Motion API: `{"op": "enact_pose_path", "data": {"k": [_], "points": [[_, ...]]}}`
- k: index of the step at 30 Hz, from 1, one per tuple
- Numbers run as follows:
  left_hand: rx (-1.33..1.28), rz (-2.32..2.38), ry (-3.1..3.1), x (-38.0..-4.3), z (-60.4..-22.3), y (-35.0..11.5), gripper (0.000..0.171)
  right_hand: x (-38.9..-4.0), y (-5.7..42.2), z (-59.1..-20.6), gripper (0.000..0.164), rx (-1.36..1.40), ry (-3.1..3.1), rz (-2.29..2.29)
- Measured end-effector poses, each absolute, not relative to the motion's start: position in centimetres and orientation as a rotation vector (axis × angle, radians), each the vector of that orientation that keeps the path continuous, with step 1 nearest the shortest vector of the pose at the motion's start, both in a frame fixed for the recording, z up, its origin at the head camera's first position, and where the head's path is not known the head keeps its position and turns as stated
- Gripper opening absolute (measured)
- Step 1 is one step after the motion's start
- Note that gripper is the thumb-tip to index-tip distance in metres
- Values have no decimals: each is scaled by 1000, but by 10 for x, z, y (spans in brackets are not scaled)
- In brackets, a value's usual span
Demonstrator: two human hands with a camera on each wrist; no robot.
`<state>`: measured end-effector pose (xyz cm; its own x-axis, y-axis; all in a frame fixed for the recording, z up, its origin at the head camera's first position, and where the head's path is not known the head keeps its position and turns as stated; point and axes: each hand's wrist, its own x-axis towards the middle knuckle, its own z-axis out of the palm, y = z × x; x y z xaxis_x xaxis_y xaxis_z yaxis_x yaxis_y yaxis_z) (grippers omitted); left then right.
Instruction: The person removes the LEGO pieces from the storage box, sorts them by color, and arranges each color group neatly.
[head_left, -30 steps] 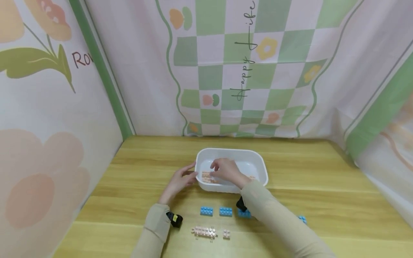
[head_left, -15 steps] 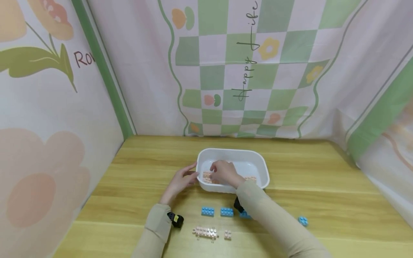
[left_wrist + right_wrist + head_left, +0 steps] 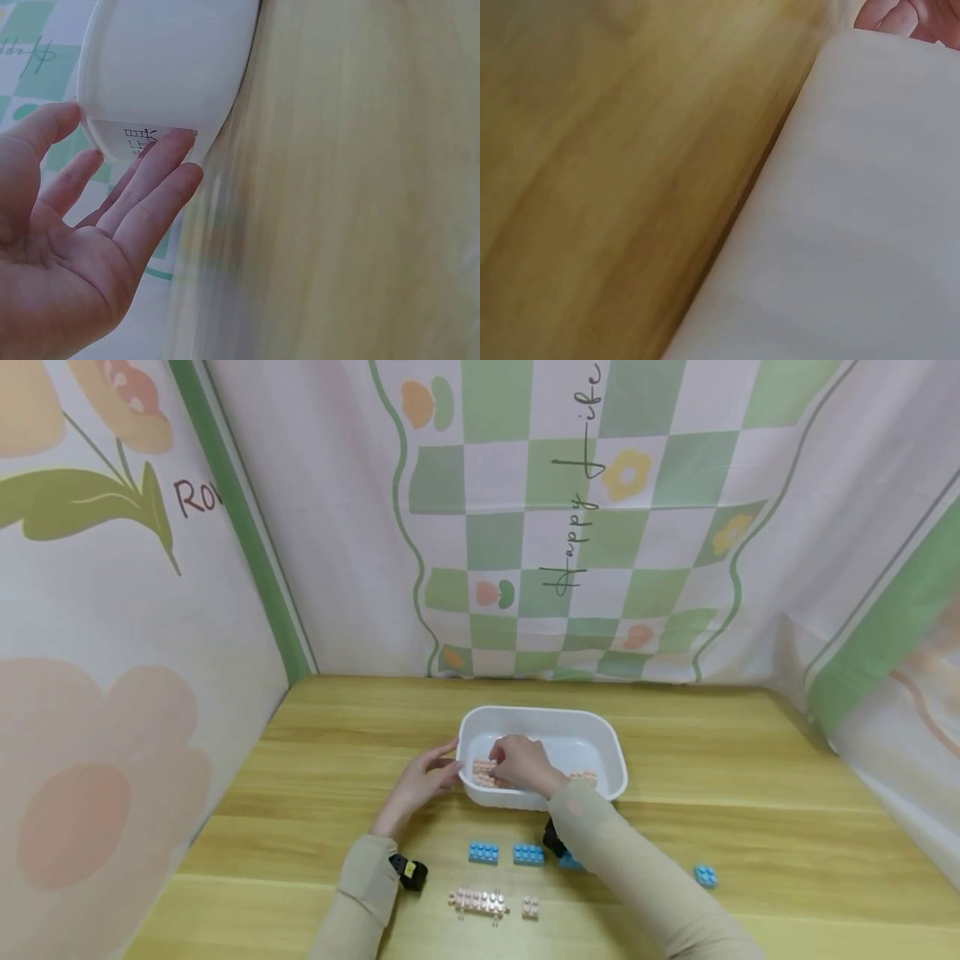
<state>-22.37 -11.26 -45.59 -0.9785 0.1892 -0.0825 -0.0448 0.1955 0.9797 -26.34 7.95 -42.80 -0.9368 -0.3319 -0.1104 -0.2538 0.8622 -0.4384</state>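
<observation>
My left hand [image 3: 422,781] touches the left end of a white plastic tub [image 3: 600,727]. In the left wrist view its fingers [image 3: 146,210] are nearly straight, with fingertips against the tub's end wall, over a label [image 3: 142,139]. My right hand [image 3: 525,764] reaches down inside the tub over the left part, fingers bent among pale pink toy building bricks [image 3: 483,781]. The hand hides the fingertips, so I cannot tell whether it pinches a brick. More pink bricks [image 3: 583,777] lie inside at the right. The tub's outer wall [image 3: 855,195] fills much of the right wrist view.
In front of the tub, blue bricks [image 3: 483,853] stand in a row, one partly behind the right wrist camera [image 3: 553,839]. A smaller blue brick [image 3: 705,876] lies at the right. Nearer are a long pink brick assembly [image 3: 480,902] and a small pink brick [image 3: 530,907].
My right hand has lowered slightly among the bricks in the tub, and its forearm has shifted left, uncovering the small blue brick. The left hand stays at the tub's end.
</observation>
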Motion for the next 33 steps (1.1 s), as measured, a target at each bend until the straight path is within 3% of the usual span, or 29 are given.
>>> {"op": "enact_pose_path", "data": {"k": [9, 18, 33], "points": [[174, 1879, 2271, -222, -457, -110, 51, -261, 89, -424, 22, -322, 2827, -793], [208, 1858, 2286, -221, -456, -108, 51, -255, 100, -405, 22, -526, 2939, -903], [110, 1867, 2293, -224, -457, -110, 49, -220, 124, -381, 20, -611, 2954, -1093]]}}
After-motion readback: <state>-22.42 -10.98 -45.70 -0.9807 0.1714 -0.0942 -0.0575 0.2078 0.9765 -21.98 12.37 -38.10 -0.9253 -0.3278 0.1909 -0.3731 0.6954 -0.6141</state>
